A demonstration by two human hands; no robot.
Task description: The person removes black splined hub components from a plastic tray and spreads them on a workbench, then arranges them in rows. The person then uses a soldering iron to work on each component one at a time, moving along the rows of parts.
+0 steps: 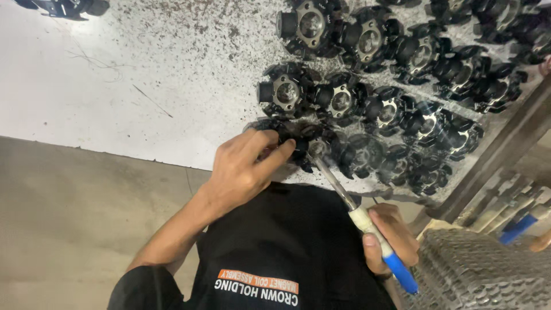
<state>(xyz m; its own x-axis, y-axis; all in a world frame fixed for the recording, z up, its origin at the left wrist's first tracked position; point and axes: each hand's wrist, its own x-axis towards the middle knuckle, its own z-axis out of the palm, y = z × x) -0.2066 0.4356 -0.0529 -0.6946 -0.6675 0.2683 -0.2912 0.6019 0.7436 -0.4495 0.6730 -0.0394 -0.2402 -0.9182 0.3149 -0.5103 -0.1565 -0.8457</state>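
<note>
I see the white table [86,86], dusted w/ dark grit, filling most of the view. Rows of black round parts [402,74] w/ metal centres sit across its right side, packed close, touching. My left hand [244,169] is clamped on the nearest black part [301,143] at the table edge, fingers curled over it. My right hand [393,238] is closed round a blue-handled tool [367,221]; its metal shaft tip touches that same part's centre.
</note>
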